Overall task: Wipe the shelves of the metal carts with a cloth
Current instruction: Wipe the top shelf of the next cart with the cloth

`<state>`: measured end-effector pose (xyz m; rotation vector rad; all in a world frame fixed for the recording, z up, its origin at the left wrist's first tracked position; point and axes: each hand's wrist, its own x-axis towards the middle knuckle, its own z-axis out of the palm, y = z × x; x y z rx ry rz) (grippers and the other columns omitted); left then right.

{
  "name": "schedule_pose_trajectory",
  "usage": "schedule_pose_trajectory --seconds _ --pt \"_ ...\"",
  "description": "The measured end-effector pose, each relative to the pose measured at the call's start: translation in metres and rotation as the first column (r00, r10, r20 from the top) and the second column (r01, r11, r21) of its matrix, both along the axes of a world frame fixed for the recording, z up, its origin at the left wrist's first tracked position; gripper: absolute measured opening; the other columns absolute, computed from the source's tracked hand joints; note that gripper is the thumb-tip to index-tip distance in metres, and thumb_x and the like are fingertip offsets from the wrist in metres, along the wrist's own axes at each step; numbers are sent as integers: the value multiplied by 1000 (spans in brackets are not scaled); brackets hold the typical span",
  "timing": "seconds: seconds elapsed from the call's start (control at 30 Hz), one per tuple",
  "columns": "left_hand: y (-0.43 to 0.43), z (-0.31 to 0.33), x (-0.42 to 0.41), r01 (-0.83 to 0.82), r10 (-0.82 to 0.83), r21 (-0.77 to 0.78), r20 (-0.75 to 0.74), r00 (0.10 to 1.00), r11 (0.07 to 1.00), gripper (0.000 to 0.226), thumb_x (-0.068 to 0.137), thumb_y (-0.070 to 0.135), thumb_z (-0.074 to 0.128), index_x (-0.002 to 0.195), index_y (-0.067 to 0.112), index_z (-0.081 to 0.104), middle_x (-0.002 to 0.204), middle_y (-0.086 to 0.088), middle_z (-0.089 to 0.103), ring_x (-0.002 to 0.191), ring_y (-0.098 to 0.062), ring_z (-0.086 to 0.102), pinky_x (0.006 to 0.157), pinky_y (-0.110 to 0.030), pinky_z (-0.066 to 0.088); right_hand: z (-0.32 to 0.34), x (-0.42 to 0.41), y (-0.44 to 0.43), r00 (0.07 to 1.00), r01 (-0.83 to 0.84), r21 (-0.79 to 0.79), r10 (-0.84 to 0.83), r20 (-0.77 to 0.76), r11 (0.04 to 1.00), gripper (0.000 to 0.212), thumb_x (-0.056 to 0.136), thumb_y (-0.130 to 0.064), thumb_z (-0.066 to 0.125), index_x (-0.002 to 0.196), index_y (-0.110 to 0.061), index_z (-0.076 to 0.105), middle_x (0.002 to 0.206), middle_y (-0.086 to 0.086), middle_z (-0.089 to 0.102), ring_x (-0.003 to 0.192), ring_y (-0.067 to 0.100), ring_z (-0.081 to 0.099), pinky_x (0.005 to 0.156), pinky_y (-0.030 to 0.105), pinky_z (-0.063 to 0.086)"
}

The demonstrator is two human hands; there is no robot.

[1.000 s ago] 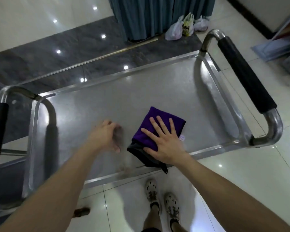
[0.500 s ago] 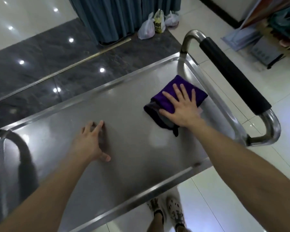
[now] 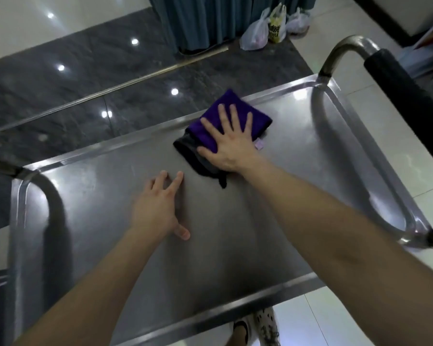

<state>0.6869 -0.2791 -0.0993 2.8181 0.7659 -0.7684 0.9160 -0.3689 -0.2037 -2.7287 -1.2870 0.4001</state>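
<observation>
Because the soft, light cloth (image 3: 260, 123) would likely bunch if pinched, the right hand (image 3: 229, 146) presses it flat-fingered, the left hand (image 3: 158, 208) resting open on the shelf (image 3: 285, 183) beside it

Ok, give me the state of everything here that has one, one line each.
cloth: folded, flat on the shelf near the far rim
right hand: flat, fingers spread, pressing the cloth
left hand: holds nothing, fingers spread, tips on the bare steel
shelf: bare and shiny apart from the cloth
handle: untouched
bags: on the floor by the curtain
</observation>
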Motion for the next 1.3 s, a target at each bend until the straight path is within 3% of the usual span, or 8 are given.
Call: schedule_pose_trajectory --seconds 0.1,0.27,0.37,0.57,0.8,1.0,1.13,1.3 --pt "-4 5 0 -21 21 -12 -30 999 1000 162 45 70 101 173 41 6 180 1 5 162 -29 17 115 -57 47 -5 -30 0 981 -190 26 190 26 981 86 95 -88 18 170 -47 6 181 7 -13 164 36 -21 123 71 -15" --pt "-8 5 -6 -55 54 -37 -30 998 998 162 48 69 101 173 43 2 181 4 2 163 -28 15 117 -52 45 -2 -10 -16 968 -251 55 251 17 966 85 94 -92 20 168 -53 7 181 -2 -8 166 27 -17 126 66 -15" --pt "-7 -1 -9 -57 57 -42 -13 998 997 167 43 71 101 173 45 -1 180 2 6 163 -29 17 119 -48 44 2 31 -52 990 -140 43 139 19 989 87 91 -95 20 167 -55 8 182 -5 -7 166 23 -15 128 62 -16" --pt "-10 -11 -10 -124 125 -41 23 992 991 172 29 62 106 172 47 12 179 2 15 158 -30 25 115 -50 48 13 101 -177 973 229 -79 -230 -4 970 90 88 -97 13 167 -55 -1 181 -3 -14 165 25 -20 128 61 -17" --pt "-9 -25 -26 -145 148 -64 38 988 987 171 27 51 110 172 43 22 178 -4 20 156 -34 28 117 -55 47 -6 -6 -276 969 236 15 -237 70 972 85 99 -88 19 171 -45 0 181 8 -12 165 32 -19 128 67 -10" --pt "-13 -22 -32 -134 135 -57 2 991 989 170 32 54 109 173 44 16 180 -3 14 159 -33 23 117 -56 47 -8 -122 -313 986 137 80 -144 81 987 90 99 -85 33 172 -40 8 181 12 -6 166 39 -8 127 74 6" --pt "-22 -8 -31 -143 142 -63 -20 990 988 168 38 55 109 174 43 11 181 -3 8 162 -33 18 120 -56 45 -13 -185 -275 991 -126 124 120 55 984 92 97 -86 36 172 -39 13 181 12 -3 166 41 -2 124 76 13" --pt "-26 -2 -33 -138 138 -45 6 990 989 162 46 56 107 174 44 8 182 0 3 164 -32 15 120 -59 45 -15 -170 -223 979 -194 161 181 95 968 87 97 -85 39 170 -42 23 182 8 0 167 36 -3 126 75 8"
